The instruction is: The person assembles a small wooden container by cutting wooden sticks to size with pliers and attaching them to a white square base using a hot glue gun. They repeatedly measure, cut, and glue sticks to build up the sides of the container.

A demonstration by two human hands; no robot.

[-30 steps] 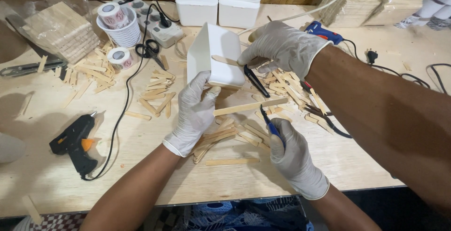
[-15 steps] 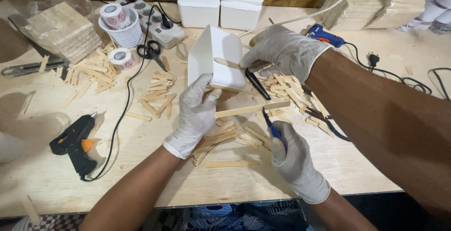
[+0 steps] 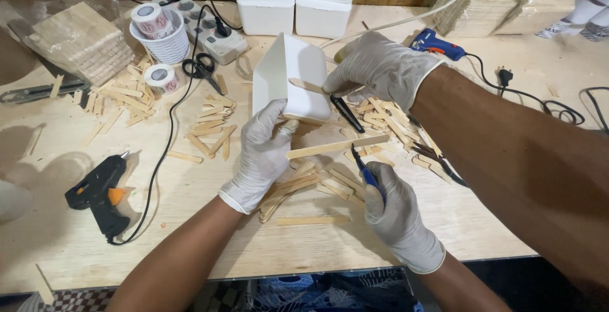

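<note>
Far left, black glue gun point(image 3: 95, 191) lying idle on the table point(image 3: 190, 255), same spot as a second ago. Toward the middle, left hand point(image 3: 263, 153) cupped under the tilted white box point(image 3: 292, 77), fingers curled against its lower edge, barely shifted over the last second, with a co-worker's gloved hand point(image 3: 380, 68) pressing a short stick point(image 3: 306, 85) flat to the box's face. Further right, right hand point(image 3: 399, 217) closed round a blue-handled tool point(image 3: 368, 175), tip nipping a long stick point(image 3: 336, 147) just below the box; everything held, nothing let go.

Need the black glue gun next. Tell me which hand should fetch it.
Probably left: the left hand is nearer the black glue gun, only steadying the white box; the right hand grips a blue-handled tool.
</note>
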